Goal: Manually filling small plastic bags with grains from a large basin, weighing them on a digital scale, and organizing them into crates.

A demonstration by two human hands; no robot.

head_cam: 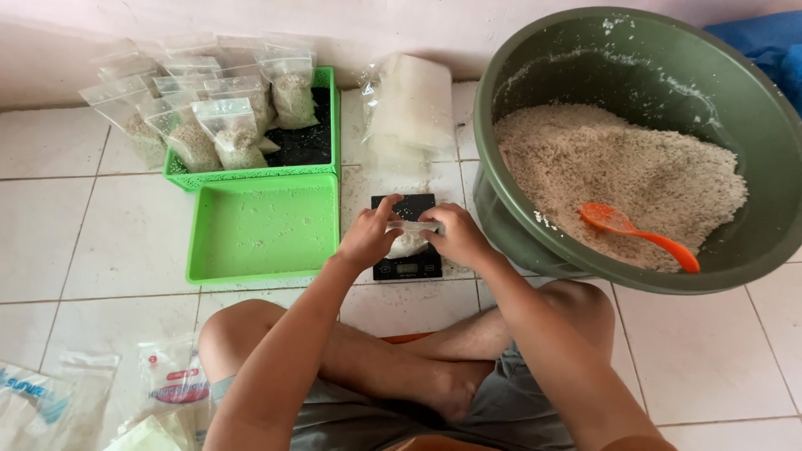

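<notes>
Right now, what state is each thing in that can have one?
Small clear bag: part-filled with grain, on the scale, held at its top by both hands.
Left hand: gripping the bag.
Right hand: gripping the bag.
Green basin: part-full, orange spoon lying in it.
Green lid: nearly bare.
Green basket: holds filled bags.

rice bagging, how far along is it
Done: several filled clear bags stand in the green basket. In hand: the left hand and right hand hold the top of a small bag of rice on the black scale. Left: a big heap of rice fills the green basin, an orange scoop lies in it, and empty bags wait behind the scale.
</notes>
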